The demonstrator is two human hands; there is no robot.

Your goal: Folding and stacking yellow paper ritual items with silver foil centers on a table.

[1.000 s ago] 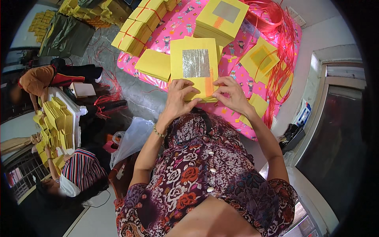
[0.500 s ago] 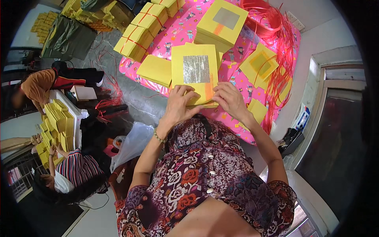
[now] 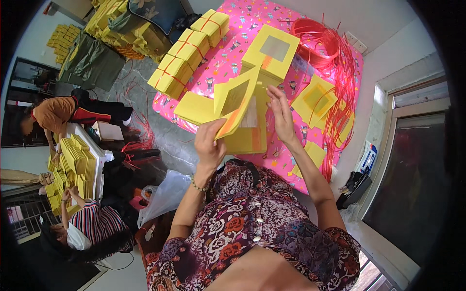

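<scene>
My left hand (image 3: 209, 145) pinches the near corner of a yellow paper sheet or envelope (image 3: 248, 95) with a silver square and an orange strip. It is lifted and tilted up to the left; whether it is one piece or several I cannot tell. Below it lies a stack of like yellow pieces (image 3: 260, 138) on the pink table cover. Just right of that stack, my right hand (image 3: 282, 114) is raised with its fingers stretched, holding nothing. Left of the stack is a flat yellow pile (image 3: 194, 110), partly covered by the lifted piece.
A taller yellow stack (image 3: 273, 46) stands behind. Bundles tied with red strips (image 3: 177, 68) line the table's left edge. Red plastic strips (image 3: 323, 46) hang at the right over loose yellow pieces (image 3: 314, 99). Two people (image 3: 94, 211) work at a white table on the left.
The top yellow piece has been lifted off the stack and swung up leftward in my left hand. My right hand has let go and moved slightly up and right, its fingers now stretched.
</scene>
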